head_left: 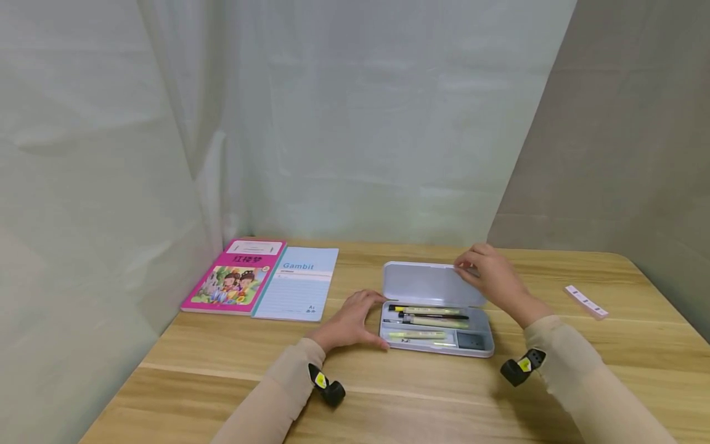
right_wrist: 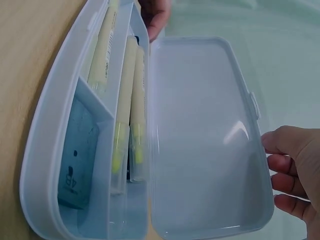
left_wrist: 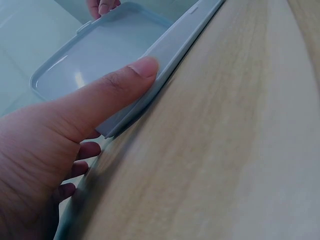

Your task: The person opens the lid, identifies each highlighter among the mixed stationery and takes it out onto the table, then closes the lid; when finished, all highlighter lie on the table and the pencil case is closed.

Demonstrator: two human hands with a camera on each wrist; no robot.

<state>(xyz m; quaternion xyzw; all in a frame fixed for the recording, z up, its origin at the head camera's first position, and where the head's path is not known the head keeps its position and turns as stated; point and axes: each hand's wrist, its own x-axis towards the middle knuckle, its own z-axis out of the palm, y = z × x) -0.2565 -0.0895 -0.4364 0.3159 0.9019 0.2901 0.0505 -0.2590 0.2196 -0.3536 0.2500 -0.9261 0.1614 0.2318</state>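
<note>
A white plastic pencil case [head_left: 438, 353] lies on the wooden table with its lid [head_left: 418, 283] raised at the back. My left hand [head_left: 350, 320] grips the case's left end, thumb along the front wall and fingers round the back corner. With my right hand [head_left: 490, 274] I pinch the lid's upper right edge; in the right wrist view the thumb [right_wrist: 285, 140] lies on the lid's inner side. Inside the case are several pale highlighters [right_wrist: 105, 55], a dark slim pen [head_left: 438, 316] and a dark eraser [right_wrist: 77, 155] marked 4B in its own compartment.
To the left lie a pink picture-covered book [head_left: 235, 277] and a light blue notebook [head_left: 296, 290], side by side. A pale pink strip with dark marks [head_left: 586, 301] lies on the right of the table [head_left: 416, 401]. Pale cloth [head_left: 366, 123] hangs behind the table.
</note>
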